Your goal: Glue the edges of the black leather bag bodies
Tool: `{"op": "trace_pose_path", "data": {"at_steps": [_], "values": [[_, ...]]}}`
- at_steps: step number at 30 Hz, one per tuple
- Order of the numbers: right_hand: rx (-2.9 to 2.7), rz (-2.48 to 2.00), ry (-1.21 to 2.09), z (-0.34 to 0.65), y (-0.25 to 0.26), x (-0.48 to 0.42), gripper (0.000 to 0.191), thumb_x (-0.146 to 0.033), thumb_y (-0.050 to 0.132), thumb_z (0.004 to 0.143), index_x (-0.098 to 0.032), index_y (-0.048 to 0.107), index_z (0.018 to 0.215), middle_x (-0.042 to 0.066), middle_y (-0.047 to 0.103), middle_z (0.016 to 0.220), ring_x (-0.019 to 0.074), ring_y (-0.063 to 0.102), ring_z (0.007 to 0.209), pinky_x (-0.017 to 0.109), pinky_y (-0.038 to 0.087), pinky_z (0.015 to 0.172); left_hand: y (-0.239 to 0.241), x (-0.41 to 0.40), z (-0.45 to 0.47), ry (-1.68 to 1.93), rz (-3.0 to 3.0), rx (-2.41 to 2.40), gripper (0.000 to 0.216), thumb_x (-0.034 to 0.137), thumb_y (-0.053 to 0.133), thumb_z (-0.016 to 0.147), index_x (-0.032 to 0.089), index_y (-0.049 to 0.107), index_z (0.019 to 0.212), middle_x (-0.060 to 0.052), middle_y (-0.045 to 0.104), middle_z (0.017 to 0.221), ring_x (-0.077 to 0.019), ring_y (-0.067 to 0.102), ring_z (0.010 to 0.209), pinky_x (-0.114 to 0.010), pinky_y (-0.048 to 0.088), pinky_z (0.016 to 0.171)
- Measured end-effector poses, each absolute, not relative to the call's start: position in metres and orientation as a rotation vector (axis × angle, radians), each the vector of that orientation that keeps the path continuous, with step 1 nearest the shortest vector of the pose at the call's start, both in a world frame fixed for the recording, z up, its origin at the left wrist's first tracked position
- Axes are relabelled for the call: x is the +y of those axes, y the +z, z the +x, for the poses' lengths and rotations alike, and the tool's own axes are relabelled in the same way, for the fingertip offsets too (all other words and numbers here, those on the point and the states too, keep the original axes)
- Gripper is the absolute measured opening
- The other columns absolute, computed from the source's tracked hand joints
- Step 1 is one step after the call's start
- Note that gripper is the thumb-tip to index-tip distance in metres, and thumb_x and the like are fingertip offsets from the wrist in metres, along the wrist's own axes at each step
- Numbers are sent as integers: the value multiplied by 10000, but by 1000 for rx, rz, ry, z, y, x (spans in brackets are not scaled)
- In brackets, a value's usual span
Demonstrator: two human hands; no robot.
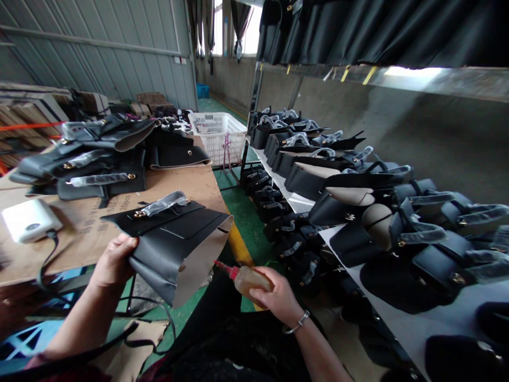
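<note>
My left hand [117, 260] grips the left edge of a black leather handbag piece [159, 257], thumb on top. The piece is tilted, and its beige lining shows on the side facing my right hand. A handle wrapped in clear plastic, with gold-coloured fittings, lies across its upper flap. My right hand [274, 292] is closed around a brownish squeeze bottle [250, 284] with a red nozzle. The nozzle points left toward the lined edge of the bag piece, and I cannot tell whether it touches. A metal bracelet circles my right wrist.
More black bag pieces [103, 159] are heaped on the cardboard-covered table [199, 183] at left, near a white device [32, 220] with a cable. A white plastic basket [222, 132] stands beyond. At right, shelves [294, 199] hold many black bags.
</note>
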State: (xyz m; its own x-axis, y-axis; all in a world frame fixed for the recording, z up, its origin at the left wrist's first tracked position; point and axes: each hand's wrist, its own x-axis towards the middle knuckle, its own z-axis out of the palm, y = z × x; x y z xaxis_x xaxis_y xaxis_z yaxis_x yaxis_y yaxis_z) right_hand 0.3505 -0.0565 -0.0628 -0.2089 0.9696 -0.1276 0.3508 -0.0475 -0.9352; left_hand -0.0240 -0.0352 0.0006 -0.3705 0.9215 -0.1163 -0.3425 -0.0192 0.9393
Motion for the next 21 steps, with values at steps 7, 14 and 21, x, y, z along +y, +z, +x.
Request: {"op": "trace_pose_path", "data": {"at_steps": [7, 14, 21], "values": [[-1607, -1407, 1021, 353, -77, -28, 379, -258, 711, 652, -190, 685, 1024, 77, 712, 1008, 235, 664, 915, 383, 546, 853, 21, -35, -8, 1589, 658, 1298, 321, 249, 854, 320, 123, 595, 463, -1, 452, 312, -119, 363, 217, -204, 278, 197], [-1587, -1418, 1292, 346, -78, -48, 414, -246, 712, 642, -191, 678, 1051, 67, 716, 1012, 233, 670, 905, 377, 556, 838, 29, -35, 2, 1619, 614, 1354, 259, 212, 804, 290, 117, 604, 422, -12, 479, 338, -106, 398, 262, -188, 320, 248], [-1589, -1359, 1502, 343, -78, -74, 444, -239, 739, 618, -183, 683, 1055, 57, 718, 1005, 242, 665, 908, 379, 540, 830, 19, -39, -3, 1590, 655, 1293, 266, 210, 856, 335, 137, 647, 483, 0, 539, 391, -105, 455, 319, -184, 369, 306]]}}
